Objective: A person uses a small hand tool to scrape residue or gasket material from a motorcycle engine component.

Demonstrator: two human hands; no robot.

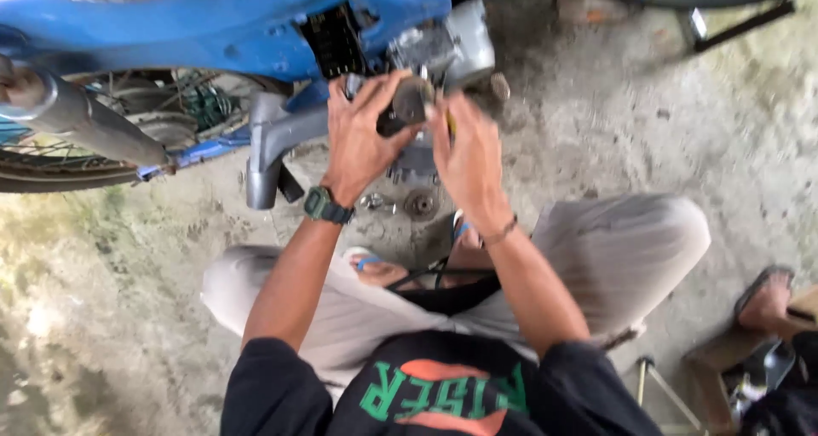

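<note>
I squat facing the blue motorbike (213, 27), both hands raised to its engine (452, 48). My left hand (362, 138) has its fingers spread and wrapped over a dark round part (409, 104), gripping it from the left. My right hand (469, 159) closes on the same part from the right, fingers curled; a thin yellow-handled tool may be pinched in it, though blur prevents certainty. The part sits directly ahead of both hands, just below the engine casing and touching or nearly touching it. Its long axis appears to run away from me, toward the bike. The left hand covers more of it. Small metal pieces (400, 203) lie on the concrete floor (639, 129) beneath my wrists.
</note>
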